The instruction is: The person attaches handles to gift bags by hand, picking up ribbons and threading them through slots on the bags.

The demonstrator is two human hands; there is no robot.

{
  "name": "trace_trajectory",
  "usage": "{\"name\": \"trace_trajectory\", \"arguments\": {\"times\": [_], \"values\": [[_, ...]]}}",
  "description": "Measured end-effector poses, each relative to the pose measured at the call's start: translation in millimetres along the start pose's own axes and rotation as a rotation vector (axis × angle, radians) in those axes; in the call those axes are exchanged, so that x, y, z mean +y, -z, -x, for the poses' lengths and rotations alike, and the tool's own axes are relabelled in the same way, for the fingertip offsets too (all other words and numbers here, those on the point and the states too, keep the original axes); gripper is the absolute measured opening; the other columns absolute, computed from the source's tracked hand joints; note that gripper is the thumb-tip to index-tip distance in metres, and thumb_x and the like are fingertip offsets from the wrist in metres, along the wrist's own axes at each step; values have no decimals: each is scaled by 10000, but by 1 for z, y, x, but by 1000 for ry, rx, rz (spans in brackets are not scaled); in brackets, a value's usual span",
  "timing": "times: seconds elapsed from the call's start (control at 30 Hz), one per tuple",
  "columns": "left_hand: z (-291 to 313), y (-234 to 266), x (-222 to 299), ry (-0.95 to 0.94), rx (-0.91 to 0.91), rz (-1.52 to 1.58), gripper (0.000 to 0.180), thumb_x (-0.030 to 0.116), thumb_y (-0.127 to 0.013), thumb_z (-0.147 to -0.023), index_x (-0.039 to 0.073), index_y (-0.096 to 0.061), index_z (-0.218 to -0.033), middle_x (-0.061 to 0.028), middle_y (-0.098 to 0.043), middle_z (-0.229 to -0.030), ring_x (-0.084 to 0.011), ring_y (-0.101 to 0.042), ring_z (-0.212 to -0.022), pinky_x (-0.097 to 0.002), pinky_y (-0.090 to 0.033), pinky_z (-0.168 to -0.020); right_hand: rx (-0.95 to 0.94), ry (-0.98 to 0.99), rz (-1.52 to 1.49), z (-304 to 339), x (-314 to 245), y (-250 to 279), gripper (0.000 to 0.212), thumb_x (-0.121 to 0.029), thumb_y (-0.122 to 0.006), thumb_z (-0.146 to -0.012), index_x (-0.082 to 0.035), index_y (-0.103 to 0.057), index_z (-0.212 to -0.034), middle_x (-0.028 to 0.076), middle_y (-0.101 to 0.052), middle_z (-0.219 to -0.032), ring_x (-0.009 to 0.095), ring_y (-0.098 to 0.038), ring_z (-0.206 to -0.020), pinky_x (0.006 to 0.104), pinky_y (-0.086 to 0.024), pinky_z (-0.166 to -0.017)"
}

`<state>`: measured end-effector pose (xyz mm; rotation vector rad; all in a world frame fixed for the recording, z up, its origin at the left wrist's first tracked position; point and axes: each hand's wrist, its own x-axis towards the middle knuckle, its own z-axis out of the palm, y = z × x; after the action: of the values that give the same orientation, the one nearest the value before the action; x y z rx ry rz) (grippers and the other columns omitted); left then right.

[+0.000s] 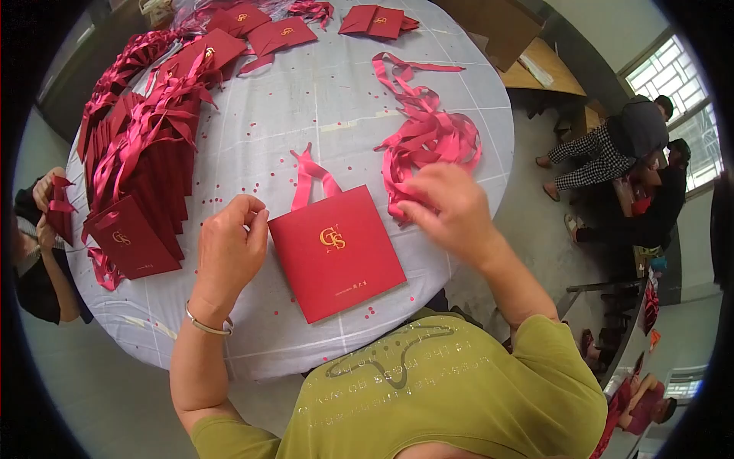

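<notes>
A red paper gift bag [336, 252] with a gold emblem lies flat before me, its pink ribbon handle [312, 180] looped out above the top edge. My left hand [233, 245] is beside the bag's upper left corner. Its thumb and fingers are drawn together; whether anything is pinched there is hidden. To the right, my right hand [451, 210] hovers at the lower side of a tangled heap of pink ribbons [440, 141]. Thumb and forefinger are apart, and nothing shows held between them.
Many red bags [145, 168] with ribbon handles are stacked along the left. More red bags [283, 34] lie at the far side. Small red dots dot the white tablecloth [267, 92]. A person's hands [50, 195] hold a red bag at far left; others work at right.
</notes>
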<state>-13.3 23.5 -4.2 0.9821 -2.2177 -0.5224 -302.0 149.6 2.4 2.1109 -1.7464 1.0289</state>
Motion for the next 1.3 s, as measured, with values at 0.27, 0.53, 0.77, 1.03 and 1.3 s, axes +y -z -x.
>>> {"name": "trace_trajectory", "arguments": {"times": [0.27,0.53,0.77,1.03,1.3], "values": [[4,1,27,146,-129,336,41,28,-621,-888,-10,-631,-879,-58,-644,-682,-120,-592,-521,-271,-443,-482,-28,-206,43,-3,16,-7,132,-172,-703,-808,-42,-693,-786,112,-639,-805,306,-604,-756,421,-489,-686],[13,6,54,397,-660,854,261,133,-600,-945,-56,-616,-1125,-8,-613,-731,-59,-556,-547,-223,-441,-483,-247,-689,-1089,-34,-49,-26,137,-57,-691,-895,-1,-709,-1018,26,-705,-917,60,-628,-797,196,-500,-674],[8,7,45,532,-705,881,160,102,-627,-939,-26,-610,-1033,-97,-706,-810,-76,-576,-529,-220,-445,-472,-174,-725,-1212,-30,-57,-44,157,-30,-688,-887,2,-683,-1040,62,-710,-977,105,-663,-821,227,-524,-704],[8,12,42,509,-800,600,118,96,-622,-926,-16,-620,-889,-50,-666,-688,-69,-553,-505,-227,-432,-462,102,-854,-1557,-46,-14,-22,143,-140,-648,-941,-51,-666,-1051,55,-708,-946,118,-670,-816,265,-556,-685],[6,13,38,428,-847,492,149,110,-624,-915,-17,-634,-839,-32,-636,-654,-74,-546,-509,-241,-427,-458,324,-917,-1415,-29,64,7,216,-85,-681,-907,-19,-620,-1103,56,-685,-948,139,-668,-837,271,-569,-729]]}}
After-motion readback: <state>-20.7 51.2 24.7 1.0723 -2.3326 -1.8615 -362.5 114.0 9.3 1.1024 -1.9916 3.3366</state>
